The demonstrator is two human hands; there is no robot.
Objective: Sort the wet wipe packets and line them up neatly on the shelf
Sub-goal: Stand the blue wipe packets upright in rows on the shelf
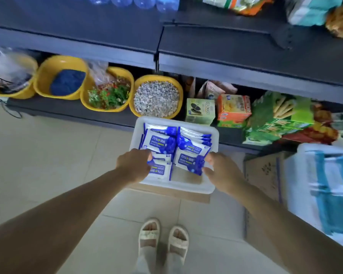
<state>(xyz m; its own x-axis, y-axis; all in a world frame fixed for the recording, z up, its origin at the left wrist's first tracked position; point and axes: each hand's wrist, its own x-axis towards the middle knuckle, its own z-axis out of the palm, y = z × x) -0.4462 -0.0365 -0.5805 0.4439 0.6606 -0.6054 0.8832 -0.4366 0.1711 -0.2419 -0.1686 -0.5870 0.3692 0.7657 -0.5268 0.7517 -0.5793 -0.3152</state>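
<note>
here, both hands in the tray of wipes

the white tray point(210, 133) sits low before the bottom shelf point(67, 109), full of blue wet wipe packets point(160, 141). the left hand point(134, 165) pinches one packet at the tray's left side; the right hand point(224, 173) grips another packet point(190, 161) at the right. four yellow bowls point(156, 95) line the shelf.

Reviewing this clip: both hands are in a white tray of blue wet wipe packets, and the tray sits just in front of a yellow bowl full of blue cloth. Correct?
Not quite. In the head view, the yellow bowl just behind the white tray holds grey pebbles; the blue cloth lies in a bowl further left. Both hands, left and right, do reach the wet wipe packets.
</note>
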